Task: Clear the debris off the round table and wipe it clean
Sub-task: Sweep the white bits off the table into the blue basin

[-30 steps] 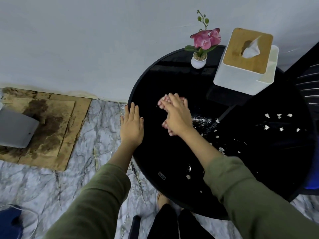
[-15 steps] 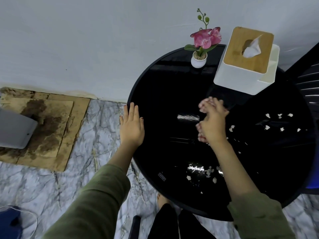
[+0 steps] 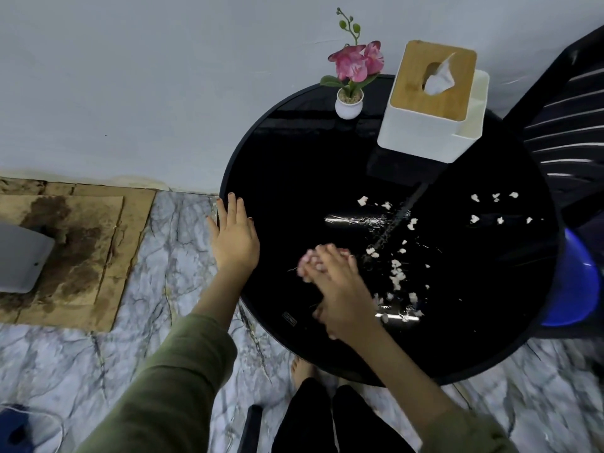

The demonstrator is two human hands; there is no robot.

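Black round table (image 3: 294, 178), scattered debris (image 3: 397, 276), tissue box (image 3: 428, 125)

R hand (image 3: 340, 289) edge-down on black round table (image 3: 294, 165) beside white debris (image 3: 397, 276); L hand (image 3: 233, 237) flat at rim.

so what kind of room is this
Likely a home living space: a small round black side table against a wall, holding a potted orchid and a tissue box, over marble-look floor tiles.
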